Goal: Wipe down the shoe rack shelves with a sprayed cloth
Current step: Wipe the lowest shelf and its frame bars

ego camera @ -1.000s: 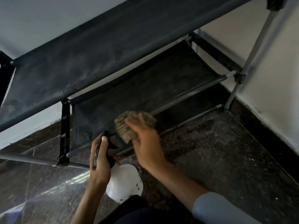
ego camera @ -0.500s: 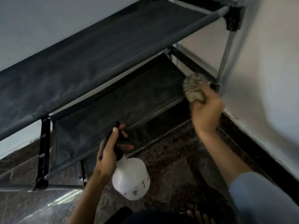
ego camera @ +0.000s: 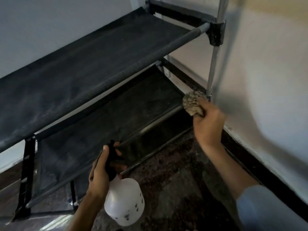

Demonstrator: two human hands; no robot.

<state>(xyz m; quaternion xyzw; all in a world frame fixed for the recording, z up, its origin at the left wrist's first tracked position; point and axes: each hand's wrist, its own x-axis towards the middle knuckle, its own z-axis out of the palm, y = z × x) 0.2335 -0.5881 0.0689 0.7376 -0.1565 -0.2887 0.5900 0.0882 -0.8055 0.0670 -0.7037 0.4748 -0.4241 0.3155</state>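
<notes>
The shoe rack has dusty black fabric shelves on grey metal rods; an upper shelf [ego camera: 93, 64] runs across the view and a lower shelf [ego camera: 116, 114] lies beneath it. My right hand [ego camera: 208, 124] grips a bunched beige cloth [ego camera: 194, 104] at the right end of the lower shelf's front rod, beside the grey upright post [ego camera: 214, 62]. My left hand [ego camera: 101, 170] holds a white spray bottle [ego camera: 125, 200] by its black trigger head, in front of the lower shelf and above the floor.
A white wall [ego camera: 266, 80] with a dark skirting strip [ego camera: 260, 165] stands close on the right of the rack. Dark speckled stone floor [ego camera: 175, 189] lies in front. Black plastic connectors join the rods at the left side [ego camera: 26, 172] and top right [ego camera: 215, 34].
My right hand has carried the cloth from the middle of the lower shelf to its right end by the post. The view has shifted right; the bottle stays in my left hand.
</notes>
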